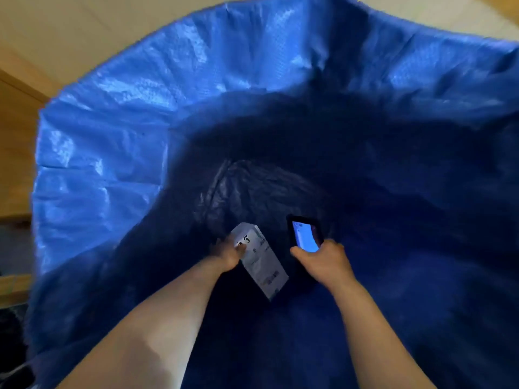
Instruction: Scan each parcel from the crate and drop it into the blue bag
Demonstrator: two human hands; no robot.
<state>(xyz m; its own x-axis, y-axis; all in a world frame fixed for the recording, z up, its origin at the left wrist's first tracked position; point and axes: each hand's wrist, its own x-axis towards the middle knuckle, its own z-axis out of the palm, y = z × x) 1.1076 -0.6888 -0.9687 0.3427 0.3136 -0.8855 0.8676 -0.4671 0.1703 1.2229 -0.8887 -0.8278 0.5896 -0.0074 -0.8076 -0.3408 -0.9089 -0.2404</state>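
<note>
Parcel (pixel 259 261), a white labelled box, sits in the left hand (pixel 229 255), thumb pinched on its top face, both arms reaching down inside the blue bag (pixel 118 141). At its three o'clock, just beside it, the right hand (pixel 323 261) grips a lit phone (pixel 304 234). The scan looks finished or nearly so; confirm it on screen, then loosen the thumb and let the box fall toward the dark bottom at twelve o'clock, phone kept clear.
</note>
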